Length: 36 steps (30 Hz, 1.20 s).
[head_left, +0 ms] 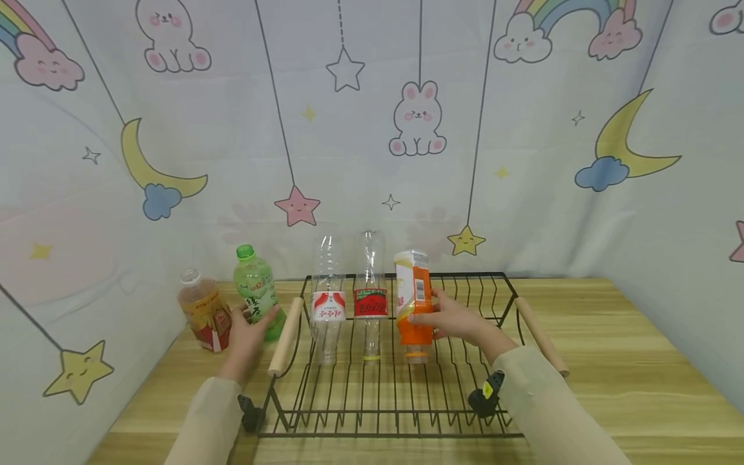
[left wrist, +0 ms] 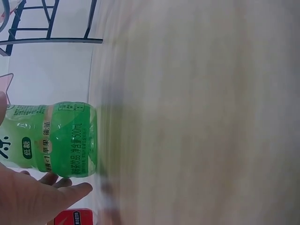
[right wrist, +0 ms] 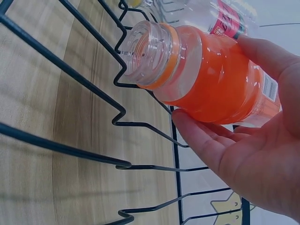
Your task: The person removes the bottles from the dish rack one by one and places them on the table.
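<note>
Thumb and fingers of my left hand [head_left: 247, 332] lie on either side of a green tea bottle [head_left: 254, 284], which stands upright on the table with its cap on. In the left wrist view the lowest finger [left wrist: 77, 191] shows a little apart from the bottle. An orange-labelled bottle [head_left: 414, 297] is held by my right hand [head_left: 459, 320], thumb on one side and fingers on the other. It is upside down in the black wire rack [head_left: 395, 413], its open neck downward. Beside it, a red-labelled bottle [head_left: 371, 303] and a white-and-red-labelled bottle [head_left: 329, 307] also stand inverted.
A capless brown-labelled bottle [head_left: 206, 313] stands left of the green one. The rack has wooden handles [head_left: 542, 336] on both sides. A patterned curtain [head_left: 372, 161] hangs behind the wooden table [head_left: 639, 361].
</note>
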Tool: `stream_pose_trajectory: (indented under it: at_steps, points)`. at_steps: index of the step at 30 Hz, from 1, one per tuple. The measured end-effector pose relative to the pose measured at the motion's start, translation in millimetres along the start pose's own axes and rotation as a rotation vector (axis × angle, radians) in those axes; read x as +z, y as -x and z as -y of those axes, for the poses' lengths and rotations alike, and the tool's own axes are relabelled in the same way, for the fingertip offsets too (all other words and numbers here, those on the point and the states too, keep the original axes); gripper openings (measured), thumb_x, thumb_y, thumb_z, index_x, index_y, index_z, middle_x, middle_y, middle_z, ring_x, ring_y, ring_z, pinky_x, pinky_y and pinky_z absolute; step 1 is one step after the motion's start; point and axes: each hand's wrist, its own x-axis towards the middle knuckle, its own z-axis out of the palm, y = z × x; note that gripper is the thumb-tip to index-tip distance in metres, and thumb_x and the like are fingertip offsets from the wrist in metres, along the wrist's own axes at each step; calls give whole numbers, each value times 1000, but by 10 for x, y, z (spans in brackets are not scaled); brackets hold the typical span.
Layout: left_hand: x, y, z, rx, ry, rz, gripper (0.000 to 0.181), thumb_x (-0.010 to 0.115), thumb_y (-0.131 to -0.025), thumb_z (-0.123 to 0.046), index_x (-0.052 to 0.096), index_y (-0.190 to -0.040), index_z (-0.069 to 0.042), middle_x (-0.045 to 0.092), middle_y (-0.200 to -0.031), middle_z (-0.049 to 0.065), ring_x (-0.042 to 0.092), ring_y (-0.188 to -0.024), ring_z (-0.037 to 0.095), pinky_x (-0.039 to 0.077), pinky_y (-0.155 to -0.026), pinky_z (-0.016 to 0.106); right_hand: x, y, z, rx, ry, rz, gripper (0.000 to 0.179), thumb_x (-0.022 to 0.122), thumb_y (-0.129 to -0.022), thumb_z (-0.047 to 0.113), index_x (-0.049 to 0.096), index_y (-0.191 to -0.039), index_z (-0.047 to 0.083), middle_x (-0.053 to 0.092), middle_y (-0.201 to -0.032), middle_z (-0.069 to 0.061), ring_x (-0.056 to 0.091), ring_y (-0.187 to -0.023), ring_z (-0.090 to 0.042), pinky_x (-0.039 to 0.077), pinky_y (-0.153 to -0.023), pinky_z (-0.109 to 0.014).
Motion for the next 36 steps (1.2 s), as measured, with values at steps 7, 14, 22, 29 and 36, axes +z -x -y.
stream_pose_trajectory:
  at_steps: [7, 14, 22, 29, 36]
  points:
    - [-38, 38, -4, 0, -19, 8, 105, 63, -87, -55, -3, -152, -4, 14, -155, 28, 20, -141, 43, 22, -114, 56, -30, 33, 46, 1, -32, -2, 82, 67, -90, 28, 16, -149, 1, 50, -129, -26, 60, -104, -31, 54, -83, -46]
    - [-121, 118, -77, -2, -119, 9, 104, 61, -88, -55, -2, -152, -1, 16, -151, 35, 21, -138, 49, 24, -111, 61, -92, 75, 111, -23, -64, -27, 79, 65, -92, 28, 18, -148, -1, 47, -136, -27, 57, -114, -36, 51, -90, -47]
    - [-235, 209, -194, 20, -158, 13, 104, 61, -89, -54, 0, -151, 2, 17, -150, 36, 20, -138, 50, 29, -109, 60, -154, 120, 186, -39, -83, -67, 77, 63, -93, 30, 18, -148, 0, 44, -141, -24, 51, -122, -38, 45, -99, -53]
    - [-307, 370, -364, 17, -203, 33, 106, 59, -88, -58, -3, -152, 0, 13, -153, 34, 19, -139, 49, 29, -108, 62, -213, 182, 273, -74, -90, -64, 77, 61, -94, 29, 16, -150, 2, 42, -142, -23, 50, -122, -37, 45, -99, -51]
    - [-358, 508, -548, 22, -195, 66, 103, 58, -91, -53, -6, -152, -1, 7, -155, 31, 14, -141, 50, 24, -110, 62, -285, 255, 355, -95, -104, -82, 73, 60, -94, 25, 19, -150, 1, 43, -142, -22, 48, -124, -37, 43, -101, -52]
